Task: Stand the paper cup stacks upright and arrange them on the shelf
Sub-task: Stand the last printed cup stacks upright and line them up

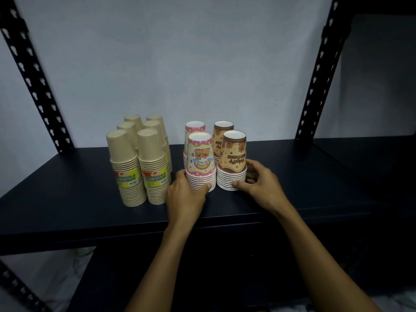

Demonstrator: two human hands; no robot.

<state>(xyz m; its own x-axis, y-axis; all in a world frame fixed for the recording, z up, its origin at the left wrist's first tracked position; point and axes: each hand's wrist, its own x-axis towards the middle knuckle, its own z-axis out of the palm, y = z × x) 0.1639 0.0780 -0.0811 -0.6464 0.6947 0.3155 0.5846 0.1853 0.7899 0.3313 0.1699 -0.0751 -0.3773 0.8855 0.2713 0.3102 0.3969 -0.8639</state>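
Note:
Two birthday cup stacks stand rim-down at the front of the dark shelf (67, 199). My left hand (186, 194) grips the base of the pink-rimmed stack (200, 158), thumb across its lower rims. My right hand (258, 183) grips the base of the brown stack (234, 158), thumb in front and fingers behind. A second pink stack (194, 128) and a second brown stack (222, 129) stand just behind them. To the left, several tan stacks (128, 163) with yellow-green labels stand upright in a tight group.
Black perforated shelf posts rise at the left (33, 82) and right (319, 73) against a pale wall. The shelf's front edge (247, 219) runs under my forearms. A dark panel (378, 75) stands at the far right.

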